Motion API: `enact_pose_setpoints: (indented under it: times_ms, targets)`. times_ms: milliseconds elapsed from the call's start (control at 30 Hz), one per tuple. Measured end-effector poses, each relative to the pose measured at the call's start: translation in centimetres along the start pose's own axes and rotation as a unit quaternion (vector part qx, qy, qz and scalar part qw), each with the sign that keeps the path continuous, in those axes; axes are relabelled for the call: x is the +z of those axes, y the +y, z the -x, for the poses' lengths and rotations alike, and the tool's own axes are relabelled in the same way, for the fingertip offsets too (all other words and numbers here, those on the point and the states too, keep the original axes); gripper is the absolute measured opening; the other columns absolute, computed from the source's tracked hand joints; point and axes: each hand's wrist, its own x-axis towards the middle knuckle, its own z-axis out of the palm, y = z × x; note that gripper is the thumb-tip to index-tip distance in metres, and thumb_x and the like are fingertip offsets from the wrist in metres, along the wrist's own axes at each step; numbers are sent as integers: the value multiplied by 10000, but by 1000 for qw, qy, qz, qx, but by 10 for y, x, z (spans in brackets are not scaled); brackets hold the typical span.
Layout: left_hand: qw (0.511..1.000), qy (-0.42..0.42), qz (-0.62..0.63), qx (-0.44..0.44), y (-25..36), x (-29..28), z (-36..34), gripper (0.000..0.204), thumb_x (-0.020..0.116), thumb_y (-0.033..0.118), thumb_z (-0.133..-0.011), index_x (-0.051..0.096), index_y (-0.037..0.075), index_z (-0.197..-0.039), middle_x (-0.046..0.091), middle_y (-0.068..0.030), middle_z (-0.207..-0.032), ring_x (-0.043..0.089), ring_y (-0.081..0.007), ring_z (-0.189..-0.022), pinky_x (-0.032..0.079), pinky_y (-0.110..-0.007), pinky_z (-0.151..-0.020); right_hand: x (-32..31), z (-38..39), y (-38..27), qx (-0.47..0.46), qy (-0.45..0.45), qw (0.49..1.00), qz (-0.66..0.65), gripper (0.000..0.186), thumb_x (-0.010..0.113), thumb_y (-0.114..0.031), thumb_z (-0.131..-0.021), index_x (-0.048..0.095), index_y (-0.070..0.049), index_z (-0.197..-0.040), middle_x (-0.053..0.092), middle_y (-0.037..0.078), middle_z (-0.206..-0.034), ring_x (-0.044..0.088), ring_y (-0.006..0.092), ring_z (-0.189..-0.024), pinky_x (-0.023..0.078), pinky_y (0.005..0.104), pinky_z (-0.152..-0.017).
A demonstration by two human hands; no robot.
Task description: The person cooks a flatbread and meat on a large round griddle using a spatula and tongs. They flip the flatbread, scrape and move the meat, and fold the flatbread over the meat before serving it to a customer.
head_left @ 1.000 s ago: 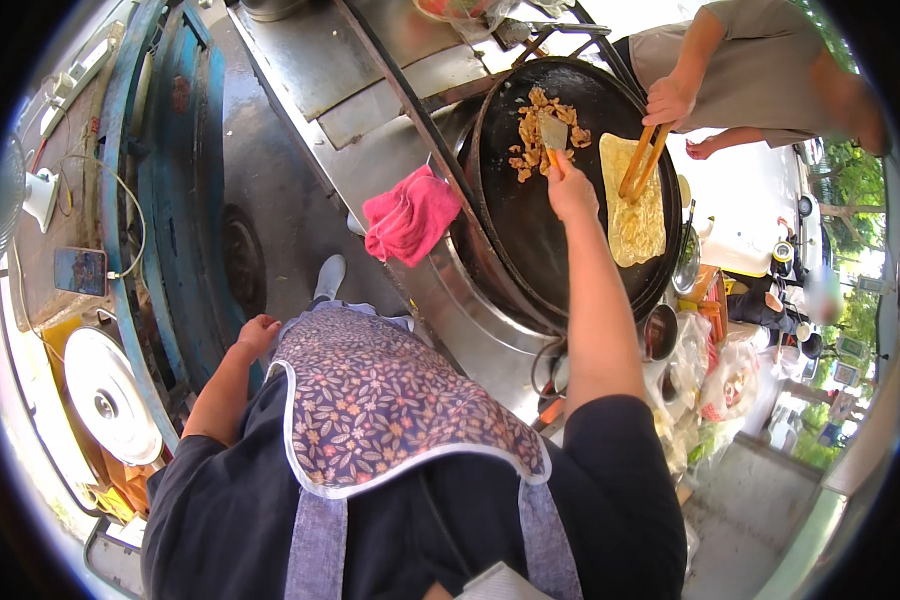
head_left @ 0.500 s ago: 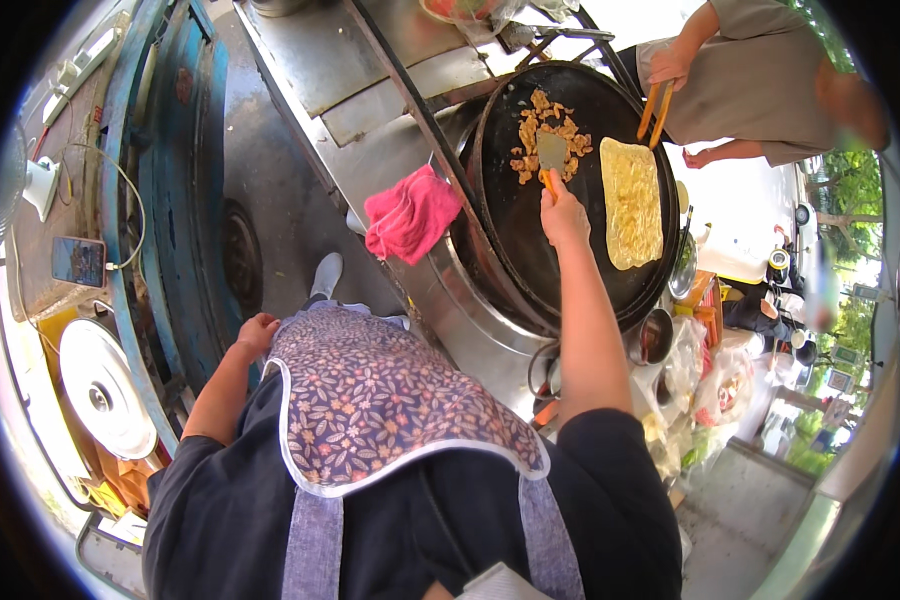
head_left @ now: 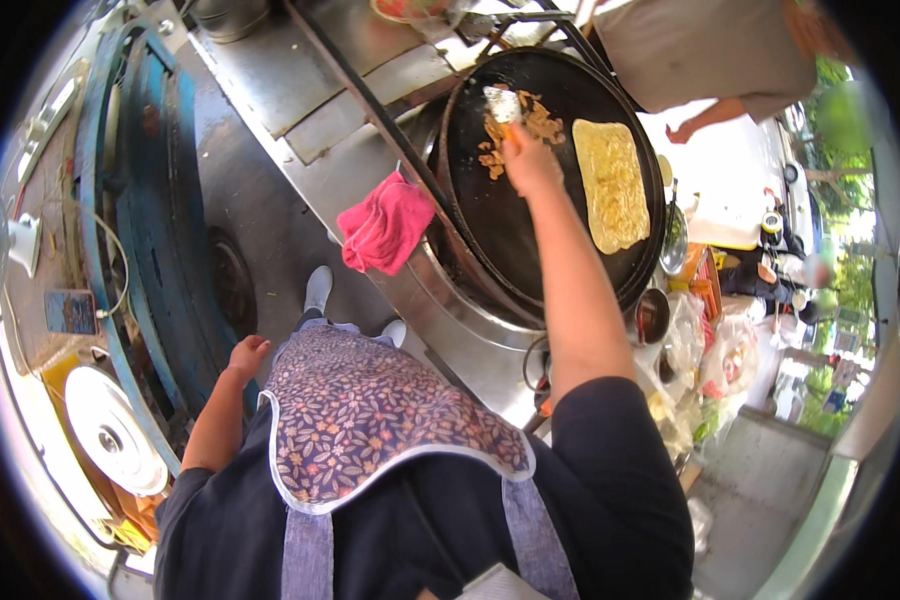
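Observation:
My right hand (head_left: pixel 532 165) grips the orange handle of a metal spatula (head_left: pixel 502 102), whose blade is among browned meat pieces (head_left: pixel 542 125) on a large round black griddle (head_left: pixel 515 255). A rectangular golden flatbread (head_left: pixel 610 185) lies on the griddle's right side. My left hand (head_left: pixel 248 356) hangs low beside the floral apron (head_left: pixel 380 420), empty, with fingers loosely bent and apart. A crumpled pink cloth (head_left: pixel 385 225) hangs by the rail left of the griddle.
A person in grey (head_left: pixel 705 50) stands at the far upper right. Blue metal frame (head_left: pixel 135 220) and white lid (head_left: pixel 115 430) are left, with a phone (head_left: pixel 70 310). Steel counter (head_left: pixel 325 100) borders the griddle; plastic bags (head_left: pixel 725 360) and bowl (head_left: pixel 650 320) sit right.
My right hand and spatula have shifted up and left on the meat. The other person's chopsticks have lifted away from the flatbread. The whole view has shifted slightly.

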Motion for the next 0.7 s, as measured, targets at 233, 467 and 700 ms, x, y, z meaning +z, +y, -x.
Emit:
enact_pose_setpoints:
  times_ms: [233, 467, 700]
  targets:
    - [998, -21, -55, 0, -16, -2, -20, 377, 648, 331, -877, 656, 31, -1104, 698, -137, -1008, 663, -250, -949, 503, -350, -833, -41, 67, 29, -31, -20, 997, -62, 429, 492, -426, -933, 531, -272, -1332, 658, 176, -1085, 630, 353, -992, 501, 418, -838]
    - [996, -9, -75, 57, 27, -8, -53, 399, 643, 354, -876, 651, 30, -1109, 694, -149, -1023, 662, -275, -965, 504, -362, -841, 10, 93, 16, 7, -23, 995, 101, 480, 479, -410, -936, 411, -357, -1408, 691, 164, -962, 659, 354, -909, 514, 458, -810]
    - [990, -24, 11, 141, 64, 7, -68, 397, 644, 327, -889, 633, 15, -1134, 688, -149, -1059, 660, -246, -989, 503, -339, -859, -68, 85, 5, 23, -78, 993, -79, 421, 482, -397, -939, 538, -263, -1335, 697, 135, -807, 620, 246, -482, 529, 366, -598]
